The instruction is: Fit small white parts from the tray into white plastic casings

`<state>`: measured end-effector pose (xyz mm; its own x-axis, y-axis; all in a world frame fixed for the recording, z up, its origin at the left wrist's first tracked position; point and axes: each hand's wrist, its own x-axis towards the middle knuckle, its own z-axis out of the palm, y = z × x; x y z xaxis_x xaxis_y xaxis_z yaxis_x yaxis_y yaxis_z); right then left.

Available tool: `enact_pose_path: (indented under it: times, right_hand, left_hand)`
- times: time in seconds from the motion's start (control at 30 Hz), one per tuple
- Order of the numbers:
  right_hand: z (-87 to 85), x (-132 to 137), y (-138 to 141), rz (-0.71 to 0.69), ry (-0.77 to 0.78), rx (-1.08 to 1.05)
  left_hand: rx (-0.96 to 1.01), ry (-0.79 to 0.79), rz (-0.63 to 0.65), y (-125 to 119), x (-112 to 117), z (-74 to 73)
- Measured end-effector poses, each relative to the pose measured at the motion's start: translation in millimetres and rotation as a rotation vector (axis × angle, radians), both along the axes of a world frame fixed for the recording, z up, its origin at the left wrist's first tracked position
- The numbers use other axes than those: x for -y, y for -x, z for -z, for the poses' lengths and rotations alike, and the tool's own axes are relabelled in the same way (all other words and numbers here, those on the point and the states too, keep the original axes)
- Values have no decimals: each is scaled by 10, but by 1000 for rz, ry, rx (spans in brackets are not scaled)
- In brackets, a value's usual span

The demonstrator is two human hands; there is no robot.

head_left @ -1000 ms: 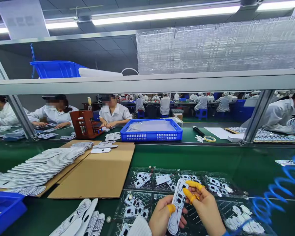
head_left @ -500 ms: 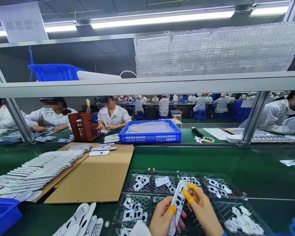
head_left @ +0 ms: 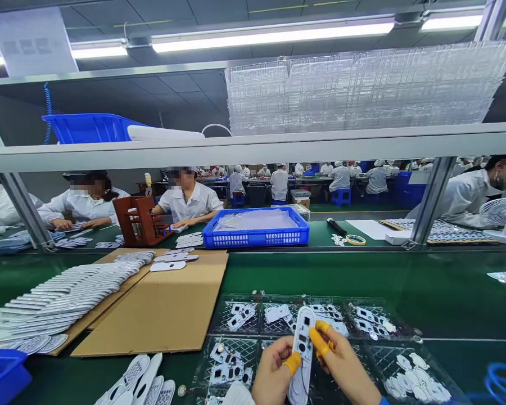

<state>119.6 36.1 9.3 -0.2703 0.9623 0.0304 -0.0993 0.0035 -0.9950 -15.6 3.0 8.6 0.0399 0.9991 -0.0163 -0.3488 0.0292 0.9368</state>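
Both my hands hold one long white plastic shell (head_left: 302, 343) with small cut-outs, upright over a clear compartment tray (head_left: 362, 360). My left hand (head_left: 274, 374) grips its lower half, thumb in a yellow finger cot pressed on the front. My right hand (head_left: 346, 368) pinches the middle of the shell from the right with yellow-capped fingertips. The tray holds small white circuit boards (head_left: 240, 315) and round white pads (head_left: 417, 382).
A cardboard sheet (head_left: 164, 309) with a long row of white shells (head_left: 63, 292) lies to the left. More shells (head_left: 141, 385) sit at the near edge by a blue bin (head_left: 0, 374). Beyond a metal frame, people in white work by a blue basket (head_left: 257, 228).
The shell and both hands have sunk slightly lower in view and shifted a little left. My right fingertips slid down from the shell's top toward its middle.
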Motion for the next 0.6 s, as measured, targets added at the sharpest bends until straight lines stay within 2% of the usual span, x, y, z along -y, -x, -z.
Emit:
enact_pose_path:
  times: [0.1, 0.17, 0.2, 0.3, 0.43, 0.53, 0.6]
  right_hand:
    - [-42, 102, 104, -195, -69, 77]
    - [-29, 139, 140, -292, -28, 154]
    - [-2, 137, 143, -290, 10, 187]
    - [154, 35, 97, -124, 143, 174]
    - [344, -194, -41, 146, 182, -82]
    - [345, -277, -131, 292, 158, -262]
    - [315, -272, -161, 329, 162, -281]
  left_hand:
    - [132, 21, -86, 69, -27, -33]
    - [150, 70, -123, 105, -39, -29]
    - [136, 93, -136, 117, -42, -23]
    - [34, 133, -177, 130, -30, -18]
    - [-62, 150, -179, 123, 25, -91]
    - [-105, 146, -131, 114, 55, -154]
    - [-139, 143, -105, 105, 58, -166]
